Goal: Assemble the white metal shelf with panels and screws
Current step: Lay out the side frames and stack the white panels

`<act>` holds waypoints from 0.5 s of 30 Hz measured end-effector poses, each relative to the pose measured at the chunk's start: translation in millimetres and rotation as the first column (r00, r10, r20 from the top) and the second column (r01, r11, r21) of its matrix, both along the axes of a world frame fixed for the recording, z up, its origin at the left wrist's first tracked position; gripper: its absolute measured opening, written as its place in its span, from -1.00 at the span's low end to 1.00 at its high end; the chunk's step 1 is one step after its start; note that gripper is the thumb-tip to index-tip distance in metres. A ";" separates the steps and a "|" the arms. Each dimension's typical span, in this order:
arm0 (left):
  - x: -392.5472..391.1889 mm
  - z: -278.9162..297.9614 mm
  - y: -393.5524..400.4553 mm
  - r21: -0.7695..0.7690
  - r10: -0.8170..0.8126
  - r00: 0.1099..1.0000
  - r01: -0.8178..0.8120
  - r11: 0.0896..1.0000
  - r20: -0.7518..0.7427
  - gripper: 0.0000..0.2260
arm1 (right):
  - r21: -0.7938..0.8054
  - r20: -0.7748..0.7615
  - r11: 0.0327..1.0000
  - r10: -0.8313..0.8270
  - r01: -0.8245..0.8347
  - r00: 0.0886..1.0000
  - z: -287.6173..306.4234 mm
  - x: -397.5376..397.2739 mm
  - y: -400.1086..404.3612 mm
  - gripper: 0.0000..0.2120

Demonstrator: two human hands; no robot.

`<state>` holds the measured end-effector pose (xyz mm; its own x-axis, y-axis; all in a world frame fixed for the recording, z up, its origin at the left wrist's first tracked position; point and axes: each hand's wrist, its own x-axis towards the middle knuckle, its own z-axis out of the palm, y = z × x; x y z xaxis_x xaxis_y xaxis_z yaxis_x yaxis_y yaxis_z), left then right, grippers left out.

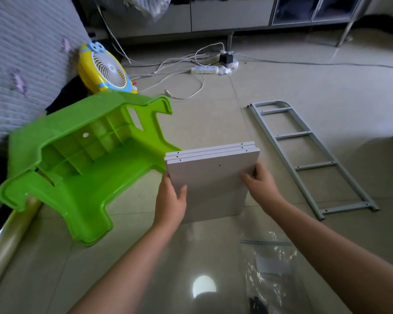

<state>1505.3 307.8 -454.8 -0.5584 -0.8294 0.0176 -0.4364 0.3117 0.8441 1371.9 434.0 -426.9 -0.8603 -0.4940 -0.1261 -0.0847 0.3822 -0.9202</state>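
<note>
While a clear zip bag [270, 275] of dark hardware is lying nearest on the tiled floor [304, 87], by the right forearm, both hands are gripping a stack of three white shelf panels [210, 175] just beyond it. The panels are standing on edge on the floor, tilted a little, their top edges showing small screw holes. The left hand [170, 200] is holding the stack's left edge, thumb lying across the front face; the right hand [262, 184] is holding the right edge, fingers curling round it — both hands are closed on the panels. To the right, well apart from the stack, a grey-white metal ladder-style side frame [309, 152] is lying flat on the floor. To the left, a green plastic stool [77, 164] is lying tipped over, underside showing, one leg just beside the panels. Farther off, a yellow-and-blue cartoon fan [107, 69] is leaning beside a quilted grey cover [21, 64], and white power strips [204, 69] with trailing cables are lying before a low cabinet [191, 17].
</note>
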 end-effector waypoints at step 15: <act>-159.1 11.2 -17.3 -0.068 -0.051 0.936 0.079 0.995 0.348 -0.71 | 0.276 -0.166 0.959 -0.013 0.059 0.986 -9.2 -153.8 -10.9 -0.74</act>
<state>1346.2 290.5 -443.6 -0.5944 -0.7949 -0.1217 -0.6729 0.4088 0.6165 1218.0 423.1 -436.1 -0.8970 -0.4274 -0.1129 -0.2044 0.6275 -0.7513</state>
